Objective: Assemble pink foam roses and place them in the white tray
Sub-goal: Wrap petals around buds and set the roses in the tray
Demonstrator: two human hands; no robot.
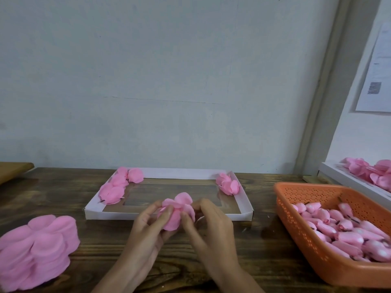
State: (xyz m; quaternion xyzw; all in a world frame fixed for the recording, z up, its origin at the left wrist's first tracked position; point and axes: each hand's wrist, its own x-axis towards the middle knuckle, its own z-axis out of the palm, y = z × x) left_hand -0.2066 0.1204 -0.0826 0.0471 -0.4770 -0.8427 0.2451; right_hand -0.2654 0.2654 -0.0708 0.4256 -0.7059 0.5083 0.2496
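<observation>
A pink foam rose (177, 210) is held up between both hands, just in front of the near wall of the white tray (169, 216). My left hand (148, 225) pinches its left side with thumb and fingers. My right hand (209, 223) pinches its right side. Several finished roses (118, 185) lie along the tray's left side. A few more roses (228, 183) lie in its far right corner. The rose's base is hidden behind my fingers.
A stack of pink petal sheets (36, 250) sits at the left on the wooden table (260, 240). An orange perforated basket (300, 235) of pink buds (349, 233) stands at the right. Behind it is another white tray (347, 182) holding roses. A grey wall rises at the back.
</observation>
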